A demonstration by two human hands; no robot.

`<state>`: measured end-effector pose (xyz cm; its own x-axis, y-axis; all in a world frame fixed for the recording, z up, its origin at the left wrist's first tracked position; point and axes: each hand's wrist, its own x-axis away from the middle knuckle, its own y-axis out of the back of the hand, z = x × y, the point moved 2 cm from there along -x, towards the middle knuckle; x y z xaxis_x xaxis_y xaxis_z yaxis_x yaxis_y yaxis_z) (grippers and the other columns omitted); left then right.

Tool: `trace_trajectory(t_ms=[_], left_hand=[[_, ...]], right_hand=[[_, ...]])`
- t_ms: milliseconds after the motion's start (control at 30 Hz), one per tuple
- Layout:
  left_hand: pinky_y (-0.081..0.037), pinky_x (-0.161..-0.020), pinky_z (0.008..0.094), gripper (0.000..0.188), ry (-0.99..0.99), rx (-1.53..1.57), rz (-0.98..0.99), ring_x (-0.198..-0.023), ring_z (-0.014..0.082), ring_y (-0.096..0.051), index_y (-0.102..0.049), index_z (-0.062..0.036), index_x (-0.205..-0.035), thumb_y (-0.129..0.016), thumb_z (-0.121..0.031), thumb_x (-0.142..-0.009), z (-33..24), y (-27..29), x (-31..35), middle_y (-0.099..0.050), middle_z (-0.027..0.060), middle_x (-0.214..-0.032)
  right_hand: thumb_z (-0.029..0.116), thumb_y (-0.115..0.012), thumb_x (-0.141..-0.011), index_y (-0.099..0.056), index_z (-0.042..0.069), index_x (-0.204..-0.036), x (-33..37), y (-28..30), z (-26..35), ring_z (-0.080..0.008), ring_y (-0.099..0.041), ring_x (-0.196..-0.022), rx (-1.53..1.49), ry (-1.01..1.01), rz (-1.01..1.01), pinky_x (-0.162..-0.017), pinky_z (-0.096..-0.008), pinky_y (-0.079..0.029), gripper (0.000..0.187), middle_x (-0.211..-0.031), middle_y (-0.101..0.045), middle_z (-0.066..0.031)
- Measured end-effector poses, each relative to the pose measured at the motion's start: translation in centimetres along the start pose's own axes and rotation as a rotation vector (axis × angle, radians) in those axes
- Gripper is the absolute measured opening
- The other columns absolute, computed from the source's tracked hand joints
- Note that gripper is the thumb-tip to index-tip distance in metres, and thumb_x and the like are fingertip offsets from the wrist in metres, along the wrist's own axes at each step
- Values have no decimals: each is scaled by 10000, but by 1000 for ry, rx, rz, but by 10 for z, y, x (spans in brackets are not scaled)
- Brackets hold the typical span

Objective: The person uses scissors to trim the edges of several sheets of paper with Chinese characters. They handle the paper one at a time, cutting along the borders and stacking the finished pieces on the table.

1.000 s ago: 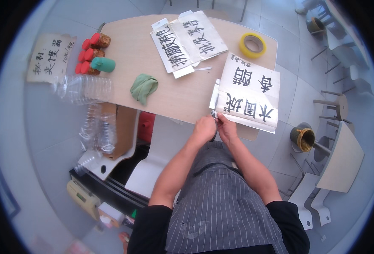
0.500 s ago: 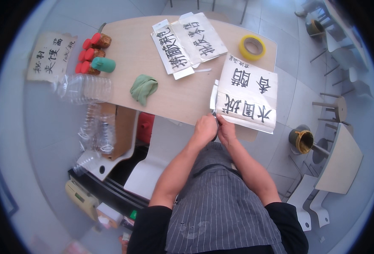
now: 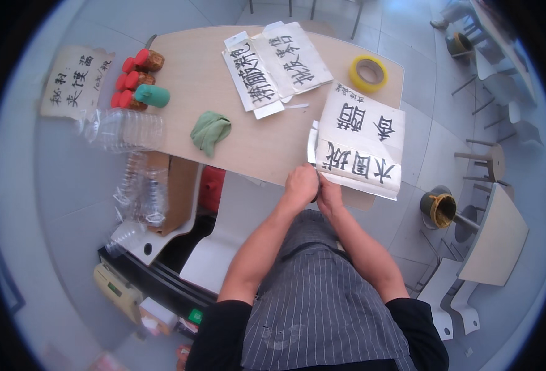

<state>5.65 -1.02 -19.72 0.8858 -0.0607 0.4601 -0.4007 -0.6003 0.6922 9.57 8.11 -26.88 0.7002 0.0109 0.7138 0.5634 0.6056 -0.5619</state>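
A white cardboard sheet (image 3: 367, 137) with black brushed characters lies over the table's right edge, its near flap bent. My left hand (image 3: 302, 185) is closed at its lower left corner. A small dark tool (image 3: 315, 196), possibly scissors, shows between my hands; most of it is hidden by my fingers. My right hand (image 3: 330, 196) is closed beside it, thumb side against the sheet's near edge. A second lettered cardboard piece (image 3: 273, 68), unfolded with flaps, lies farther back. Beyond the near sheet is a roll of yellow tape (image 3: 368, 72).
The pale wooden table (image 3: 186, 43) bears a green cloth (image 3: 210, 132), a teal bottle (image 3: 152, 95) and several red-lidded jars (image 3: 152, 60). Clear plastic containers (image 3: 127, 130) stand at its left edge. White chairs (image 3: 214, 256) are near me; a bin (image 3: 439, 208) stands right.
The sheet's near edge has shifted slightly, and my right hand has moved a little lower. Less of the dark tool shows between my hands.
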Motion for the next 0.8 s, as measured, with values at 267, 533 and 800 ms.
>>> trace_trajectory(t_ms=[267,533,800], left_hand=[[-508,-705,479,304,-61,-133,-23,-731,447,-625,-577,134,-865,-503,-160,-845,-4,2,-2,-614,314,-781],[-517,-702,462,205,-141,-197,-82,-767,425,-634,-608,108,-833,-534,-73,-771,-13,9,-5,-623,292,-800],[-523,-683,456,192,-157,-260,-70,-747,414,-638,-603,96,-835,-551,-74,-762,-18,20,-4,-627,275,-789]], right_hand=[[7,-584,-857,-558,-41,-1104,-2,2,0,-188,-610,-912,41,24,53,-775,-307,-507,253,-1043,-622,-103],[76,-583,-887,-531,-5,-1183,9,-11,3,-193,-589,-987,42,46,121,-821,-318,-500,311,-1127,-596,-90],[120,-592,-895,-548,37,-1150,6,0,4,-180,-590,-957,-41,-17,160,-817,-311,-490,272,-1099,-606,-55]])
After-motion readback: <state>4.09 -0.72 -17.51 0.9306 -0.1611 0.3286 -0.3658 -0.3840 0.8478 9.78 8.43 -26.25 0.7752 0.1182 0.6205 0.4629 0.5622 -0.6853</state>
